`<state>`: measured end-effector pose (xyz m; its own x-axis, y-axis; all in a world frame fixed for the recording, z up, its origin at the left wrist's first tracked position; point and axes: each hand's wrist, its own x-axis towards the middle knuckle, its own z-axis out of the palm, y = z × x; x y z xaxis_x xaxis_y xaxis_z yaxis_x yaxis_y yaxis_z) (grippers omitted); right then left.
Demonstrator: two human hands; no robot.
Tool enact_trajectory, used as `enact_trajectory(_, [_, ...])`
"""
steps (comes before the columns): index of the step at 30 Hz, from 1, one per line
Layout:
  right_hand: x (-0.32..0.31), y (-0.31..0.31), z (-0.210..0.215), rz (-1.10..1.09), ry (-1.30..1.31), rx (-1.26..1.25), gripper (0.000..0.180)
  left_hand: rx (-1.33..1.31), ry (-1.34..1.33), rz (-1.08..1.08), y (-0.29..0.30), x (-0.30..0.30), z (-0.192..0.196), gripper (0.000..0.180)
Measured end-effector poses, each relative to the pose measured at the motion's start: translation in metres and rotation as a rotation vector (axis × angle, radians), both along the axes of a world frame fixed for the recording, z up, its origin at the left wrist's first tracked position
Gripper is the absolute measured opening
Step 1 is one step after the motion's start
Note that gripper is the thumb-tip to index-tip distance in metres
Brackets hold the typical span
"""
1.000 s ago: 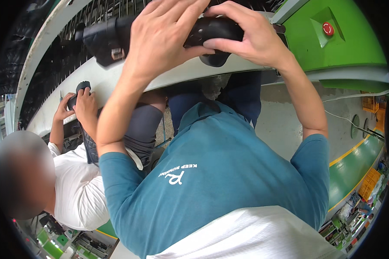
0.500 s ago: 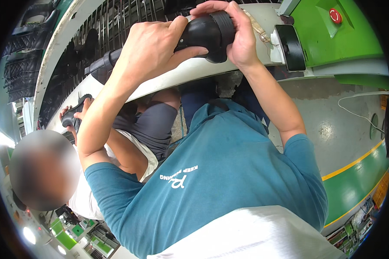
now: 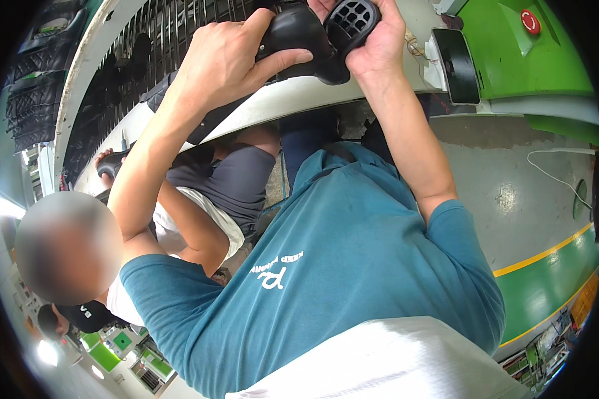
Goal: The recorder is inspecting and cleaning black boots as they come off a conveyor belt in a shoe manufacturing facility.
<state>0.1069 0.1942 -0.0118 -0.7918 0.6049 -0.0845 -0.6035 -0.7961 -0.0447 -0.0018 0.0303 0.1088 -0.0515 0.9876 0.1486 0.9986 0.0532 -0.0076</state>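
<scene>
My left hand (image 3: 226, 63) is wrapped round a black boot upper (image 3: 299, 36) with a smooth, rounded heel, its thumb lying along the near side. The boot's shaft trails off to the left beneath my left forearm. In my right hand (image 3: 383, 50) is the heel end of a black rubber sole (image 3: 353, 25), its gridded inner face showing. This sole end stands at an angle beside the boot's heel, with a gap at the top. The far ends of both pieces are cut off by the picture's upper edge.
A white ledge (image 3: 246, 116) runs below my hands, with a metal-bar rack (image 3: 170, 46) behind it. At right stands a green machine (image 3: 499, 60) with a red stop button (image 3: 530, 22). On my left a co-worker (image 3: 199, 226) handles another black shoe part (image 3: 113, 161).
The sole's heel end has tilted away from the boot's heel, exposing its gridded inner face. Both hands have shifted slightly, still gripping. The co-worker's shoe part has turned and is less visible.
</scene>
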Motion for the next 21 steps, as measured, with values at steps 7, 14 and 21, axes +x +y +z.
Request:
enact_trajectory(7, [0.020, -0.020, 0.027, -0.111, -0.274, 0.607, 0.037, -0.065, 0.026, -0.036, 0.005, 0.005, 0.004, 0.057])
enact_trajectory(14, [0.025, -0.014, 0.028, -0.132, -0.341, 0.766, 0.043, -0.128, 0.042, -0.068, 0.021, 0.013, 0.016, 0.058])
enact_trajectory(21, [0.030, 0.002, 0.027, -0.157, -0.324, 0.925, 0.050, -0.169, 0.010, -0.077, 0.037, 0.020, 0.019, 0.055])
